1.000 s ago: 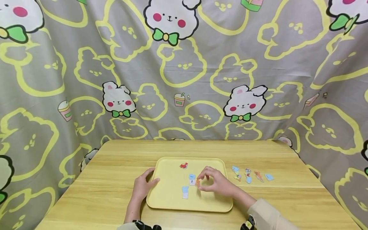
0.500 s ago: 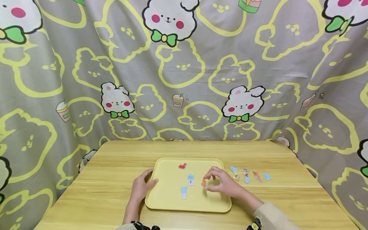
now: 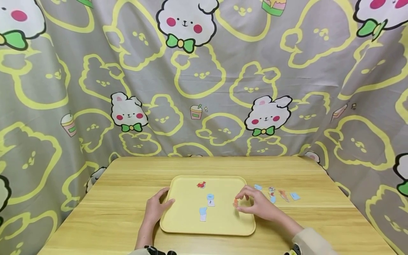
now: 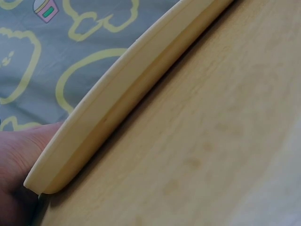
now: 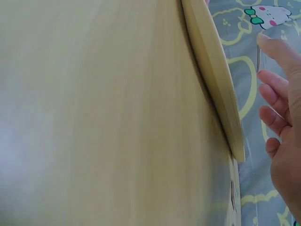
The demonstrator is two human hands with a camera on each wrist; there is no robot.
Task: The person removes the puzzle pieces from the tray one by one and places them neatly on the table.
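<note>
My left hand (image 3: 156, 204) holds the left edge of a yellow tray (image 3: 185, 225), thumb over the rim. In the left wrist view part of that hand (image 4: 19, 165) shows behind the tray's side wall (image 4: 103, 99). Over the tray's right part, my right hand (image 3: 259, 204) pinches a small orange flat piece (image 3: 235, 203) between thumb and fingers. The right wrist view shows this piece edge-on as a thin strip (image 5: 258, 54). On the tray lie a red piece (image 3: 201, 185) and two blue-and-white pieces, one mid-tray (image 3: 210, 200) and one nearer (image 3: 203, 214).
Right of the tray, on the wooden table (image 3: 111, 212), lie a blue piece (image 3: 258, 187) partly behind the right hand, a multicoloured piece (image 3: 272, 191), an orange piece (image 3: 283, 195) and another blue piece (image 3: 294, 196). A patterned curtain (image 3: 204, 81) hangs behind.
My right hand has moved right across the tray with the orange piece, from beside the blue-and-white pieces toward the right rim. The left hand stays on the tray's edge.
</note>
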